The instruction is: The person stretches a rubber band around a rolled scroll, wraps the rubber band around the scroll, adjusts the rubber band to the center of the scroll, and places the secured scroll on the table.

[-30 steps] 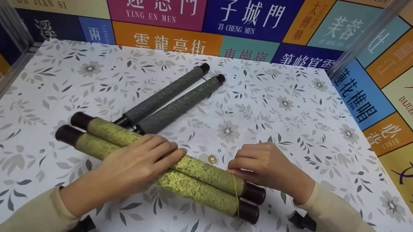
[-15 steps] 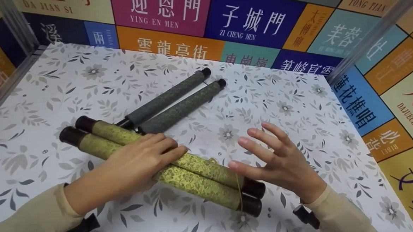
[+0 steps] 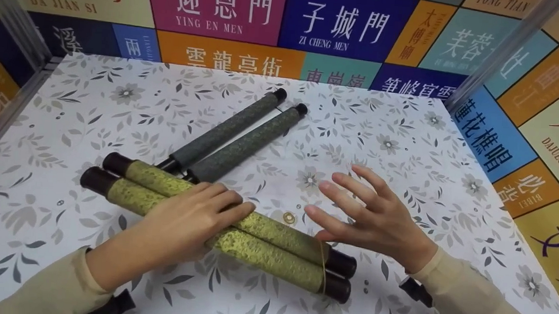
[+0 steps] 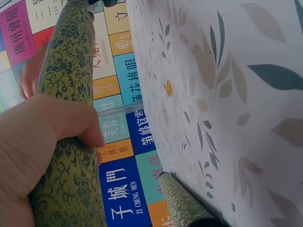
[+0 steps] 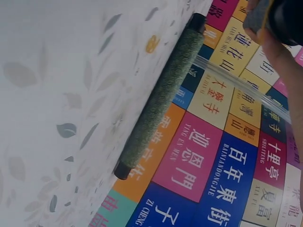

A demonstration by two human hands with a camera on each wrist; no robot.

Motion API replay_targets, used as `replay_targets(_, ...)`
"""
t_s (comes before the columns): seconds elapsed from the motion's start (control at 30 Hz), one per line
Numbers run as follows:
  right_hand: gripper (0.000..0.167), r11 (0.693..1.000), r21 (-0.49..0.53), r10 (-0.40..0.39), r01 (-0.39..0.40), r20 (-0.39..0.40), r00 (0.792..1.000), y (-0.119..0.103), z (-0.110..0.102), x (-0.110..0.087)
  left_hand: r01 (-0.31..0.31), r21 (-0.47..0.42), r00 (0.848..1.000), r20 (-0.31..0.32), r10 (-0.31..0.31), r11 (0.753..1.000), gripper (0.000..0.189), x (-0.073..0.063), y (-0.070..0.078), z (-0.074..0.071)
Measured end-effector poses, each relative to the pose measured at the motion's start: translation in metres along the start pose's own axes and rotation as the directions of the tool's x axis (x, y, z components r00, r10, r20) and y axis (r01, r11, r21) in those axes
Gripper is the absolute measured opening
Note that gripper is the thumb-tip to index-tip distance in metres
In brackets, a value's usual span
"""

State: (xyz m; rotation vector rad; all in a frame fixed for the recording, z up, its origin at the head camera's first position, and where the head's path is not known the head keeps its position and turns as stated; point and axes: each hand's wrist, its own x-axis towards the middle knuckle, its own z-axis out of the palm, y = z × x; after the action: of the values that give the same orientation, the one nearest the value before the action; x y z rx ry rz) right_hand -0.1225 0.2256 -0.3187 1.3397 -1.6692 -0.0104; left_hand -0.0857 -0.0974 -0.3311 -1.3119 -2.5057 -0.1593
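My left hand (image 3: 192, 219) grips a double-rolled scroll (image 3: 274, 264) from above, around its middle. Yellow-green patterned cloth covers both rolls, and dark knobs cap their ends. In the left wrist view, the thumb of that left hand (image 4: 45, 130) curls across the patterned roll (image 4: 71, 56). A thin yellow string (image 3: 324, 269) crosses the rolls near their right end. Right there, my right hand (image 3: 372, 217) stands with its fingers spread, thumb low at the far edge of the roll. Beyond the scroll, a small gold coin-like piece (image 3: 289, 218) lies on the table.
A second scroll (image 3: 247, 138), dark grey-green with black knobs, lies slantwise behind the first one. White leaf-patterned cloth (image 3: 402, 182) covers the table. Colourful panels (image 3: 349, 19) with lettering stand along the back and sides.
My right hand's fingers, bunched near the string a second ago, have spread apart and lifted. The left hand has kept its grip; the scroll has barely shifted.
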Motion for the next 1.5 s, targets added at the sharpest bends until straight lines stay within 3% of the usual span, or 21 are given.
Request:
replay_targets(0.1, 0.047, 1.0, 0.011, 0.016, -0.015, -0.11, 0.994, -0.002, 0.005, 0.002, 0.011, -0.042, 1.0, 0.02, -0.011, 0.999, 0.075, 0.0, 0.001, -0.003)
replay_targets(0.2, 0.048, 0.997, 0.058, 0.057, -0.051, -0.094, 0.994, -0.004, 0.009, 0.003, -0.007, -0.035, 1.0, 0.011, 0.007, 0.999, 0.072, 0.0, 0.002, -0.003)
replay_targets(0.3, 0.055, 0.996, 0.07, 0.053, -0.047, -0.085, 0.995, -0.007, 0.011, 0.002, -0.058, 0.038, 0.998, -0.035, 0.059, 0.998, 0.056, 0.001, 0.004, -0.003)
replay_targets(0.43, 0.042, 0.998, -0.009, -0.056, 0.055, -0.158, 0.986, -0.01, 0.011, 0.005, -0.118, 0.123, 0.99, -0.063, 0.127, 0.985, 0.04, 0.005, 0.005, -0.003)
replay_targets(0.6, 0.033, 0.972, -0.091, -0.233, 0.218, -0.225, 0.946, -0.009, 0.008, 0.014, -0.106, 0.076, 0.994, -0.029, 0.108, 0.992, 0.047, 0.005, 0.003, -0.003)
replay_targets(0.7, 0.011, 0.962, 0.022, -0.267, 0.271, -0.107, 0.958, -0.011, -0.001, 0.019, -0.08, 0.031, 0.997, -0.018, 0.081, 0.996, 0.053, 0.003, 0.002, -0.003)
replay_targets(0.8, 0.02, 0.954, 0.17, -0.265, 0.247, 0.095, 0.96, -0.016, -0.009, 0.019, -0.073, 0.022, 0.997, -0.017, 0.073, 0.997, 0.052, 0.002, 0.001, -0.003)
replay_targets(0.87, 0.023, 0.954, 0.233, -0.239, 0.191, 0.197, 0.951, -0.019, -0.011, 0.018, -0.073, 0.027, 0.997, -0.015, 0.073, 0.997, 0.05, 0.003, 0.0, -0.004)
replay_targets(1.0, 0.022, 0.956, 0.268, -0.198, 0.118, 0.297, 0.934, -0.022, -0.014, 0.017, -0.067, 0.014, 0.998, 0.005, 0.067, 0.998, 0.051, 0.002, 0.001, -0.004)
replay_targets(1.13, 0.018, 0.954, 0.292, -0.186, 0.066, 0.404, 0.896, -0.022, -0.018, 0.018, -0.069, 0.024, 0.998, -0.012, 0.069, 0.997, 0.049, 0.003, 0.0, -0.004)
replay_targets(1.23, 0.014, 0.948, 0.317, -0.167, 0.017, 0.452, 0.876, -0.022, -0.021, 0.019, -0.082, 0.04, 0.996, -0.044, 0.084, 0.996, 0.043, 0.004, -0.001, -0.003)
replay_targets(1.33, 0.014, 0.937, 0.346, -0.128, -0.045, 0.459, 0.879, -0.021, -0.022, 0.021, -0.089, 0.041, 0.994, -0.062, 0.092, 0.995, 0.04, 0.004, 0.0, -0.001)
replay_targets(1.4, 0.014, 0.948, 0.317, -0.112, -0.037, 0.44, 0.891, -0.02, -0.023, 0.023, -0.089, 0.035, 0.994, -0.064, 0.091, 0.995, 0.041, 0.004, 0.0, 0.0)
replay_targets(1.5, 0.015, 0.976, 0.212, -0.123, 0.046, 0.366, 0.923, -0.018, -0.025, 0.027, -0.085, 0.039, 0.994, -0.062, 0.088, 0.996, 0.04, 0.004, 0.001, 0.001)
